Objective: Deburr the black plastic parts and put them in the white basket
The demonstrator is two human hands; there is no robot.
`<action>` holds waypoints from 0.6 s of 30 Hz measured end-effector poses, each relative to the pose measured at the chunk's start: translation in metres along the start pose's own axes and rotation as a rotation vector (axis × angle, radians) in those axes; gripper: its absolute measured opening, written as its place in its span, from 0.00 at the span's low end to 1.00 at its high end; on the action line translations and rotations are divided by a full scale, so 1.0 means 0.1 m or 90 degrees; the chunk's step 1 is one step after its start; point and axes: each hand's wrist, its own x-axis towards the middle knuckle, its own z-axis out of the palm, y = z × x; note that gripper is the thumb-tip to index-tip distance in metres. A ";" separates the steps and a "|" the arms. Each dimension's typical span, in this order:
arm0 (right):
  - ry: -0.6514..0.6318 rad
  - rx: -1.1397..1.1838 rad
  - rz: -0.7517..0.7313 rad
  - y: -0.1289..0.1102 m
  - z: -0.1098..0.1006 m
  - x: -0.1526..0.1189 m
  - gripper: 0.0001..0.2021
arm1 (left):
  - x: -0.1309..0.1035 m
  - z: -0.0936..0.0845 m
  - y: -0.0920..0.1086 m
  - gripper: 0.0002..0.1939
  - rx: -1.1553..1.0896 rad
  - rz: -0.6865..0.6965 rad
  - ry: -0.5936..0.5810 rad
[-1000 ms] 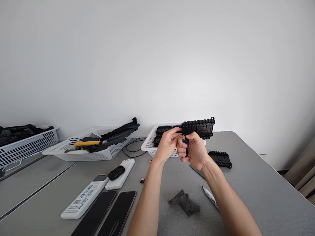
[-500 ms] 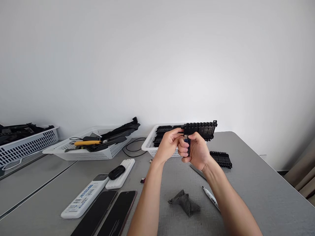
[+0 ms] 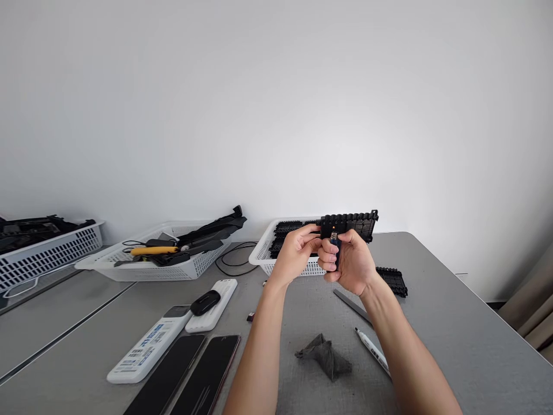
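My left hand (image 3: 298,248) pinches the left end of a black ridged plastic piece (image 3: 360,225), held up above the table. Closed around a dark blue lighter (image 3: 335,253), my right hand (image 3: 353,265) holds it upright just below that piece. A small orange glow (image 3: 333,229) shows at the lighter's metal top, against the black plastic. Behind the hands stands a white basket (image 3: 262,248) with more black ridged pieces (image 3: 287,229). Another such piece (image 3: 392,281) lies on the table to the right of my right wrist.
A grey cloth (image 3: 324,356), a white marker (image 3: 372,350) and a flat grey strip (image 3: 352,305) lie between my forearms. Two phones (image 3: 205,374), white power banks (image 3: 147,351) and two more baskets (image 3: 194,268) are at left.
My right hand has shifted slightly right with the lighter, and an orange glow has appeared at its top. The black piece has moved a little to the left.
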 end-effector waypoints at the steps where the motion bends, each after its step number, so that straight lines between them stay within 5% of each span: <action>1: 0.004 0.007 0.000 -0.01 -0.01 0.00 0.12 | 0.00 -0.01 0.00 0.16 -0.013 -0.004 0.000; 18: 0.052 0.039 -0.051 -0.22 -0.16 -0.12 0.14 | 0.00 -0.13 -0.09 0.27 -0.079 -0.014 0.060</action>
